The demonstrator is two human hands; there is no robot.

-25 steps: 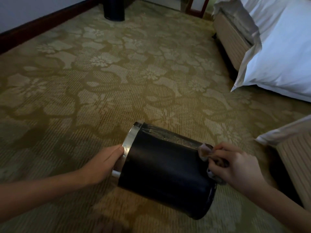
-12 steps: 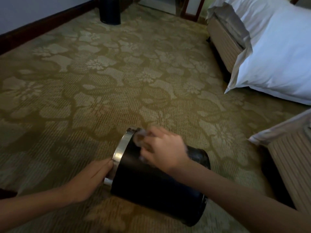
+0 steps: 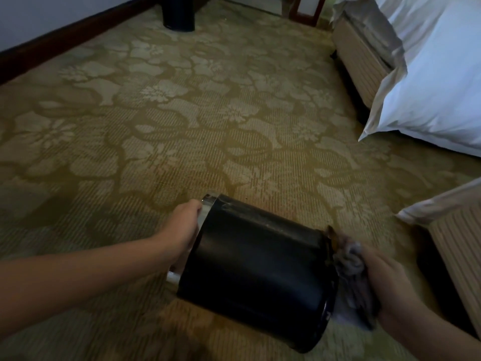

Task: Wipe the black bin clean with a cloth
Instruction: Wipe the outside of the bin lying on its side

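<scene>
Black bin [image 3: 255, 269] lies on its side at bottom centre, mouth to the left, base end to the right & tilted a bit toward the viewer; can't tell if it rests on the patterned carpet [image 3: 182, 126] or is held just above it. L hand [image 3: 184, 226] grasps the chrome rim [image 3: 207, 204] at the mouth: fingers [image 3: 195, 207] curl over the rim's upper edge, tips hidden inside, forearm coming in from lower left. So the bin body sits just right of those fingers, touching them at the rim only. R hand [image 3: 385, 282] is at the opposite end, clenched round a bunched grey cloth [image 3: 350, 259]; cloth is pressed betw. that hand & the bin's base edge, so the bin is immediately left of the R fingers w/ cloth in between. R fingertips mostly buried in cloth, blurred. Further back, near the dark skirting board [image 3: 65, 40], a second dark bin [image 3: 179, 15] stands upright. Bed w/ white duvet [image 3: 437, 82] at upper right; another bed corner [image 3: 458, 235] at right edge, near the R hand.
</scene>
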